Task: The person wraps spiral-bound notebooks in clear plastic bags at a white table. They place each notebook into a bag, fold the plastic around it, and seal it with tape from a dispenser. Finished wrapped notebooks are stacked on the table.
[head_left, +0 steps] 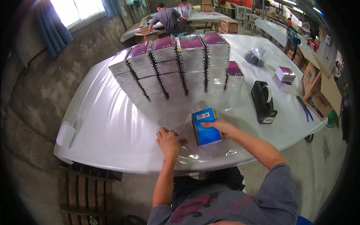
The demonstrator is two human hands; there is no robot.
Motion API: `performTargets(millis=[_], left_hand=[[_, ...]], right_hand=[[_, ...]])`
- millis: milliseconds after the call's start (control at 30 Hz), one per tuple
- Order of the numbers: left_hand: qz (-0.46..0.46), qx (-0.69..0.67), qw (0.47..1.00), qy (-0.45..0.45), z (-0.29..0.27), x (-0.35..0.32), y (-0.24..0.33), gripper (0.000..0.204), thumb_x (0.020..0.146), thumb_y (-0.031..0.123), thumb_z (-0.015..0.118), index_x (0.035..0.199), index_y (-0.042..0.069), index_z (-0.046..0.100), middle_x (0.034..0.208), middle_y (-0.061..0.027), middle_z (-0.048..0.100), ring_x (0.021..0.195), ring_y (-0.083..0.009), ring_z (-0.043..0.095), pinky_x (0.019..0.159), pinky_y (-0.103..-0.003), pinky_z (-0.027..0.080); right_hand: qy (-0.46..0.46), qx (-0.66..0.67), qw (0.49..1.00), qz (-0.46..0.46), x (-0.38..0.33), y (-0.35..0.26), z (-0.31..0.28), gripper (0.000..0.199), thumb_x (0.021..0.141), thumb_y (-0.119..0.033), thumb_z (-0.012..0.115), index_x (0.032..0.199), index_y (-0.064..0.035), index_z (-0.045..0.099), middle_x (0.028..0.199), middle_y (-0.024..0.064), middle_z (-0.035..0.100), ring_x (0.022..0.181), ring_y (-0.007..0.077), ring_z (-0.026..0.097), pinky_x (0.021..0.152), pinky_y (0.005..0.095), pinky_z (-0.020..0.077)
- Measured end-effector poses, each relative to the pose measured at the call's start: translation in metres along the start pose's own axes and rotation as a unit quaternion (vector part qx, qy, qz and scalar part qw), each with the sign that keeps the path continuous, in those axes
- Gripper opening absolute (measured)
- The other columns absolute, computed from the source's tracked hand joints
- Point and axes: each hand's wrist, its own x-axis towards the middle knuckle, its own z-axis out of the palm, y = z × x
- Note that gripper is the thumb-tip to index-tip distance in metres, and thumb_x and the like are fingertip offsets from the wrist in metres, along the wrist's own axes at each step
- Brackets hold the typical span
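A blue spiral notebook stack [205, 135] with a small white label lies near the table's front edge, on or in clear plastic film [193, 156]. My right hand [218, 126] grips its right side, thumb across the blue cover and fingers hidden below. Just left of the notebooks, my left hand [168, 141] has its fingers curled down at the film's left part. What it pinches, if anything, is too small to make out. Beyond both hands rise tall stacks of purple-covered spiral notebooks [191, 42], with a shorter notebook stack [235, 79] at their right end.
A black tape dispenser [261, 103] stands right of my hands, with blue-handled pliers [305, 108] farther right. Behind are small purple booklets [284, 77], a clear bag [257, 56] and an open cardboard box [317, 88]. A white object [66, 135] lies at the left edge. Co-worker [167, 20] ahead.
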Motion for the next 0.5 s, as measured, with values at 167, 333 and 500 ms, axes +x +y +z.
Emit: performTargets(millis=[167,333,500], left_hand=[[0.046,-0.125,0.991,-0.025,0.018,-0.004,-0.003,0.018,0.073,0.011,0.072,0.089,0.012,0.065,0.099,-0.0098,0.049,0.086,-0.0283,0.054,0.072,-0.042,0.045],[0.122,-0.132,0.965,0.19,0.006,0.008,0.015,0.01,0.084,0.015,0.065,0.092,0.01,0.06,0.086,-0.0089,0.05,0.068,-0.0236,0.057,0.057,-0.036,0.046],[-0.143,-0.341,0.918,-0.145,0.0,0.016,-0.003,0.039,0.087,0.018,0.067,0.121,0.015,0.049,0.081,-0.0151,0.062,0.062,-0.0204,0.063,0.051,-0.033,0.046]], right_hand=[[0.01,-0.017,1.0,-0.011,-0.002,-0.001,0.001,0.062,0.075,-0.041,0.076,0.118,0.0009,0.059,0.112,0.0141,0.065,0.098,0.0217,0.064,0.088,0.0324,0.0501],[0.022,-0.012,1.0,-0.008,-0.01,-0.009,0.005,0.059,0.075,-0.039,0.077,0.115,0.0006,0.061,0.111,0.0122,0.065,0.097,0.02,0.064,0.087,0.0307,0.0499],[0.011,0.005,1.0,-0.027,-0.004,-0.004,0.002,0.057,0.074,-0.037,0.077,0.115,0.0005,0.061,0.109,0.0111,0.066,0.096,0.0191,0.064,0.087,0.0303,0.05]])
